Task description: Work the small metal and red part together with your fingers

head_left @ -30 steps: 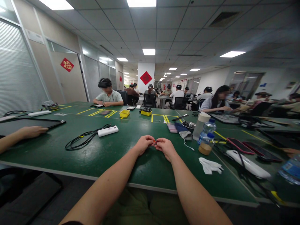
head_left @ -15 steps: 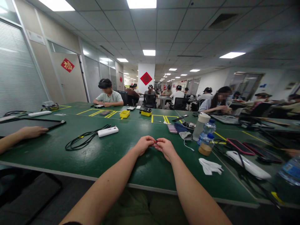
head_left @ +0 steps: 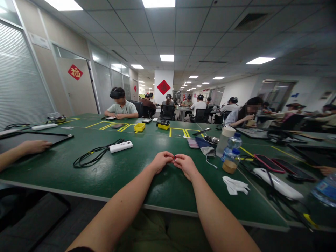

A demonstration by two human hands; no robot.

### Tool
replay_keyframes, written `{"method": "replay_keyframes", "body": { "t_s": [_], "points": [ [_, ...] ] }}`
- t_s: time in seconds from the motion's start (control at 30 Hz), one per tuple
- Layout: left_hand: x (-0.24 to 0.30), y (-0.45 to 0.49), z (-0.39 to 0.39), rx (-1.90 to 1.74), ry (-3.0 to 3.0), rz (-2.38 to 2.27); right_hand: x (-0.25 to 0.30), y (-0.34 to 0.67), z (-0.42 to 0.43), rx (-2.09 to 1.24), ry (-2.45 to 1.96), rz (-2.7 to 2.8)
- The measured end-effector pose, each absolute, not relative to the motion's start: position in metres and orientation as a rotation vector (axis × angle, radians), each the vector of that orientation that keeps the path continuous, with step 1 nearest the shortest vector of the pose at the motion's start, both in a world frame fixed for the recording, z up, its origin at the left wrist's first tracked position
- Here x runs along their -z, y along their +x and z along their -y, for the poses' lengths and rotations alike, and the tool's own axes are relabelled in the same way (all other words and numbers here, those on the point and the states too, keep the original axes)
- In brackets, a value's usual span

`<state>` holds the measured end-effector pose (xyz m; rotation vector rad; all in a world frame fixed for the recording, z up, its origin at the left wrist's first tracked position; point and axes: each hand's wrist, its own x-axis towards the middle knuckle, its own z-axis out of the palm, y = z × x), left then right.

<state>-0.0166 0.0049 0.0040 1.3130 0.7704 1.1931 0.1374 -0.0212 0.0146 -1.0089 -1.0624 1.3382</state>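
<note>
Just above the green table, both my hands meet in front of me around a small red object (head_left: 173, 159), too small to name. My left hand (head_left: 162, 162) is closed, with thumb and fingertips pinching its left side. From the other side, my right hand (head_left: 186, 166) pinches it with fingers bent. The fingers cover most of the object. Left of my hands lies a white power bank (head_left: 121, 147) with a coiled black cable (head_left: 91, 156). A crumpled white tissue (head_left: 235, 185) is to the right.
The green table (head_left: 126, 185) bears yellow trays (head_left: 139, 127), bottles (head_left: 230, 161), a white cup (head_left: 225, 140), phones (head_left: 269, 163) and a white device (head_left: 278, 184). A person's hand (head_left: 36, 147) rests on a black panel (head_left: 61, 139) at left. Other people sit around.
My hands stay nearly in place, with only slight finger movement at the red object. The person at the right has lifted a cup towards the head.
</note>
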Motion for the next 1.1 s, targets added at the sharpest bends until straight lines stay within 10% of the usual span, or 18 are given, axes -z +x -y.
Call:
{"method": "replay_keyframes", "body": {
  "t_s": [1.1],
  "points": [
    [-0.0055, -0.0171, -0.0063, -1.197, 1.319, -0.79, -0.0131, 0.1375, 0.0232, -1.316, -0.987, 1.107]
  ]
}}
